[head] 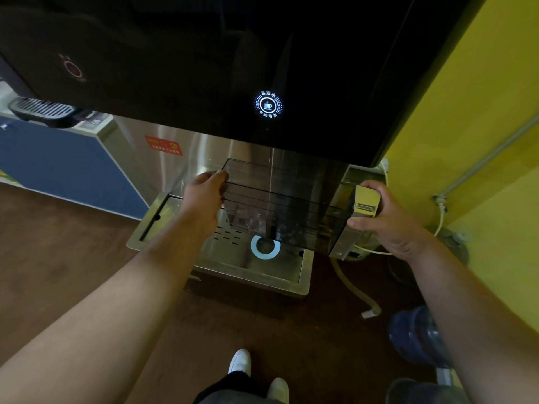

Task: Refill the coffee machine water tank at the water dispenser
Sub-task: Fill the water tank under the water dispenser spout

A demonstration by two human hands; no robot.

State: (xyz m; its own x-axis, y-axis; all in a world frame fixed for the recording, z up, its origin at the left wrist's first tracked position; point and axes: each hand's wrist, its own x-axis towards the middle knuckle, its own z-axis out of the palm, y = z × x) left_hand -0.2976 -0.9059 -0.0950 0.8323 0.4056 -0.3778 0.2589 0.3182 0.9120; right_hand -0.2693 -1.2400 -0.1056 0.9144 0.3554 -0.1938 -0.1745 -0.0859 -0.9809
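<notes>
While a thin stream of water [271,182] runs down from the black water dispenser [204,68], the person holds a clear, smoky water tank [280,205] under it with both hands. The left hand [205,193] grips the left end of the tank, fingers curled over its edge. The right hand [385,217] is wrapped around the right end, where a pale block part [366,201] sits on the tank. The tank is in the air, just above the shiny metal drip tray [163,217]. A light blue ring [265,247] lies on the tray below the tank. On the dispenser's dark front, a round button [267,104] glows white with a cup sign. To the right is a yellow wall [466,126] with a grey pipe [490,158]. Near the person's right arm a blue water bottle [414,336] lies on the brown floor [58,272]. Two white shoes [256,371] show at the near edge.
</notes>
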